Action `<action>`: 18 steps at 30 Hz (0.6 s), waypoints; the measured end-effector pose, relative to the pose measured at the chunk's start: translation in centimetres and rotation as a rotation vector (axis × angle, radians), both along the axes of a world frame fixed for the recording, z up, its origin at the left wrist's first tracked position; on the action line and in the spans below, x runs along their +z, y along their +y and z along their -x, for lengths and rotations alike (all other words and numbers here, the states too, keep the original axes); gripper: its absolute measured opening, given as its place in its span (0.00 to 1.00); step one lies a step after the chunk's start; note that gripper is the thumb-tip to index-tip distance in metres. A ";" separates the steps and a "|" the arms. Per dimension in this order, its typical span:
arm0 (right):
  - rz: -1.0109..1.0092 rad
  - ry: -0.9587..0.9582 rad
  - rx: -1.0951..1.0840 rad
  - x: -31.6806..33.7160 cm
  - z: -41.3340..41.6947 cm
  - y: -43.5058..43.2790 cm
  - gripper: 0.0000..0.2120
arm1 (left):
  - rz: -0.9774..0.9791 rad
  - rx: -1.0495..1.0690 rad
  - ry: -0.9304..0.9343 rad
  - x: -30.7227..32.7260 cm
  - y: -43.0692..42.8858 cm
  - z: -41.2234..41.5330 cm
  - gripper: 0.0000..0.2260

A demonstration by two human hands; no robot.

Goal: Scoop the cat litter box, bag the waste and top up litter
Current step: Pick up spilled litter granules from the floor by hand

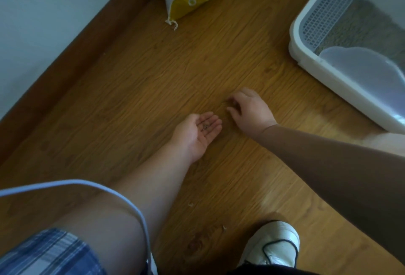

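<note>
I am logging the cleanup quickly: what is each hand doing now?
Left hand: open, palm up, litter grains on it.
Right hand: fingers curled at floor; grip cannot be told.

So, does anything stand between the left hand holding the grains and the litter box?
Only the right hand, fingers curled on the floor, lies between the left hand and the litter box; otherwise bare wood.
</note>
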State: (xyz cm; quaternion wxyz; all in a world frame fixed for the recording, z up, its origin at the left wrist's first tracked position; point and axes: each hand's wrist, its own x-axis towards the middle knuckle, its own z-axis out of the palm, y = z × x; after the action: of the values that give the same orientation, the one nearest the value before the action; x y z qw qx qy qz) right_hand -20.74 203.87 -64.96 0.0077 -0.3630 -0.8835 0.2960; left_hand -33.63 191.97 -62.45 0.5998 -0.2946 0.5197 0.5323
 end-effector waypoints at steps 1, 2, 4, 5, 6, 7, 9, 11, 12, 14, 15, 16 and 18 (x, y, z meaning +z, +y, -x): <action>-0.008 -0.017 0.022 -0.1 0.2 0.0 0.11 | 0.002 0.004 0.003 0.0 -0.1 0.2 0.15; -0.025 -0.029 0.036 -0.2 0.4 0.0 0.11 | 0.001 0.007 0.004 0.1 -0.1 0.3 0.15; -0.058 -0.028 0.038 -0.5 0.7 0.0 0.09 | -0.003 0.013 0.001 0.1 -0.1 0.7 0.14; -0.072 -0.021 0.038 -0.6 0.8 -0.1 0.08 | -0.004 0.019 -0.002 0.1 -0.1 0.7 0.14; -0.085 -0.015 0.046 -0.8 0.8 -0.1 0.06 | -0.005 0.026 -0.004 0.1 -0.1 0.8 0.14; -0.100 -0.008 0.062 -0.9 0.7 -0.1 0.04 | -0.007 0.033 -0.005 0.1 -0.1 0.8 0.14; -0.121 0.002 0.096 -1.2 0.7 0.0 0.02 | -0.007 0.042 -0.006 -0.1 0.0 0.8 0.14; -0.127 0.007 0.107 -1.3 0.7 0.0 0.02 | -0.004 0.045 -0.005 -0.2 0.0 0.9 0.14; -0.134 0.009 0.109 -1.3 0.8 0.0 0.02 | 0.000 0.044 -0.005 -0.2 0.0 0.9 0.14; -0.163 0.013 0.121 -1.3 0.8 0.1 0.01 | 0.006 0.036 -0.007 -0.2 0.1 0.9 0.15; -0.183 0.013 0.134 -1.3 0.9 0.1 0.01 | 0.008 0.031 -0.008 -0.1 0.2 0.9 0.15; -0.203 0.004 0.146 -1.3 1.0 0.1 0.02 | 0.011 0.025 -0.007 0.0 0.2 0.9 0.15; -0.233 -0.036 0.146 -1.4 1.5 0.2 0.04 | 0.015 0.012 -0.003 0.1 0.4 0.9 0.15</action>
State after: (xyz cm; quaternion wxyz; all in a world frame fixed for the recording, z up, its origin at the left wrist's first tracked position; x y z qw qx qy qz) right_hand -22.23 204.02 -66.40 0.0125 -0.2997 -0.9359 0.1847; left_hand -34.50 192.34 -62.37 0.5952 -0.3031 0.5210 0.5314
